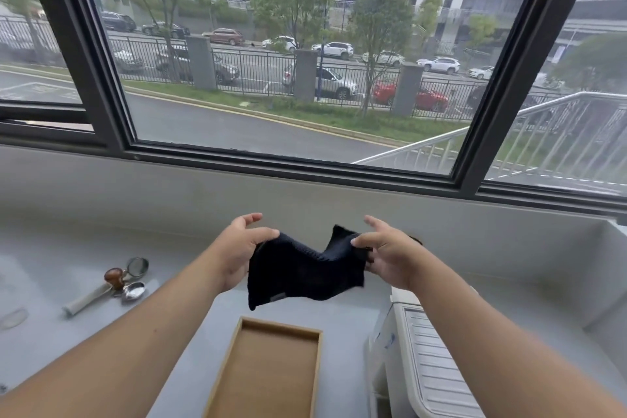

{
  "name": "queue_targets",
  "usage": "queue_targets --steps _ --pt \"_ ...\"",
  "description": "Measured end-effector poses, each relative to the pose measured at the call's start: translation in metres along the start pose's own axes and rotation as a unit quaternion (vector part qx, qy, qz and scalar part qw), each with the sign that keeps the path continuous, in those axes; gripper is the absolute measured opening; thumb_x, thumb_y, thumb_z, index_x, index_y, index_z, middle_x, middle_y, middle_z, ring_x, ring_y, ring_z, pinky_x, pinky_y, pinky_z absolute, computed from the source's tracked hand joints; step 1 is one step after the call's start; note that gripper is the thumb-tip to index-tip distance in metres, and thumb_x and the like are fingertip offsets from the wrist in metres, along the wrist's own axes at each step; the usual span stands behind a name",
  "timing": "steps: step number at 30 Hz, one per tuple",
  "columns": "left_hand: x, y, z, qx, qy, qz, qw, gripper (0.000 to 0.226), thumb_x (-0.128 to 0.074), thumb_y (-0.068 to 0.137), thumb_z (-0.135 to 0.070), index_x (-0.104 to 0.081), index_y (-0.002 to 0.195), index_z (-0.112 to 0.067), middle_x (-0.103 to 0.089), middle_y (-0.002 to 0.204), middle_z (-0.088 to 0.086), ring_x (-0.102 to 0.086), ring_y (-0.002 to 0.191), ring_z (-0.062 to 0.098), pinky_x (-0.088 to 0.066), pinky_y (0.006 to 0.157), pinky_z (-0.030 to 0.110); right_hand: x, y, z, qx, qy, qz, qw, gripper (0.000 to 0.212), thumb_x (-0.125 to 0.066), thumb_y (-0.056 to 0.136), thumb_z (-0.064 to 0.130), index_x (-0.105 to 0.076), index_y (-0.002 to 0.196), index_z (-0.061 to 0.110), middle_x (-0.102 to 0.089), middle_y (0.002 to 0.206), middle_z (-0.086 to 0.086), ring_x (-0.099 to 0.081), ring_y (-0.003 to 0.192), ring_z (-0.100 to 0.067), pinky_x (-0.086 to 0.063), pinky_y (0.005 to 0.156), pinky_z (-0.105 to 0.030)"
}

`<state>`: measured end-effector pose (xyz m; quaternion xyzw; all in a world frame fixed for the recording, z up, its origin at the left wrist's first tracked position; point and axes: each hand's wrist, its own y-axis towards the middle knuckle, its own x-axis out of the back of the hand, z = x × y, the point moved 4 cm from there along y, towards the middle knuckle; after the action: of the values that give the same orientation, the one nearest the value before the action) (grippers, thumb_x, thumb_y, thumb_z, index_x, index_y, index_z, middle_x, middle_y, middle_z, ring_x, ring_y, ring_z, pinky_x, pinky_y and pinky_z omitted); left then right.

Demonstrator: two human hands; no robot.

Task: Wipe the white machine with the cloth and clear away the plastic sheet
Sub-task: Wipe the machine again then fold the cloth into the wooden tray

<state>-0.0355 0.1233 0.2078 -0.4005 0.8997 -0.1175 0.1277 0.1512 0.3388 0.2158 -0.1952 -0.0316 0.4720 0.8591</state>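
Note:
A black cloth (305, 270) hangs in the air above the grey counter, stretched between both hands. My left hand (237, 249) pinches its left top corner and my right hand (386, 253) pinches its right top corner. The cloth sags in the middle, and its lower edge hangs just above a wooden tray. The white machine (427, 360) with a ribbed top stands at the lower right, partly under my right forearm. I see no plastic sheet in this view.
An empty wooden tray (244, 349) lies on the counter (190, 288) below the cloth. At the left lie a wooden-knobbed tamper (114, 276) and a portafilter with a pale handle (90, 299). A wide window fills the wall behind.

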Motion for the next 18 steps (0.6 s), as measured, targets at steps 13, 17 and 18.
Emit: queue_targets --steps 13,17,18 --pt "0.077 0.029 -0.015 -0.105 0.282 -0.028 0.953 0.036 -0.078 0.089 -0.010 -0.066 0.109 -0.037 -0.073 0.107 -0.003 -0.072 0.095 0.019 -0.059 0.075 0.030 -0.041 0.028 0.007 0.124 -0.363 -0.180 0.906 0.047 -0.059 0.098 0.005 -0.063 0.139 0.027 -0.071 0.128 -0.004 -0.066 0.116 -0.016 -0.053 0.099 -0.031" --pt "0.086 0.036 -0.020 -0.162 0.442 -0.070 0.880 0.010 -0.074 0.091 -0.034 -0.067 0.087 -0.041 -0.071 0.092 -0.020 -0.063 0.085 -0.001 -0.047 0.064 0.024 -0.054 0.031 0.011 0.152 -0.461 -0.226 0.845 0.026 -0.054 0.101 0.015 -0.073 0.117 0.024 -0.074 0.106 0.006 -0.066 0.102 -0.019 -0.049 0.083 -0.030" --pt "0.088 0.037 -0.021 -0.168 0.457 -0.073 0.870 0.008 -0.073 0.092 -0.039 -0.068 0.085 -0.039 -0.071 0.089 -0.020 -0.062 0.084 -0.001 -0.046 0.063 0.025 -0.054 0.031 0.010 0.149 -0.465 -0.234 0.841 0.024 -0.054 0.101 0.017 -0.073 0.113 0.023 -0.073 0.102 0.006 -0.066 0.100 -0.020 -0.047 0.080 -0.029"
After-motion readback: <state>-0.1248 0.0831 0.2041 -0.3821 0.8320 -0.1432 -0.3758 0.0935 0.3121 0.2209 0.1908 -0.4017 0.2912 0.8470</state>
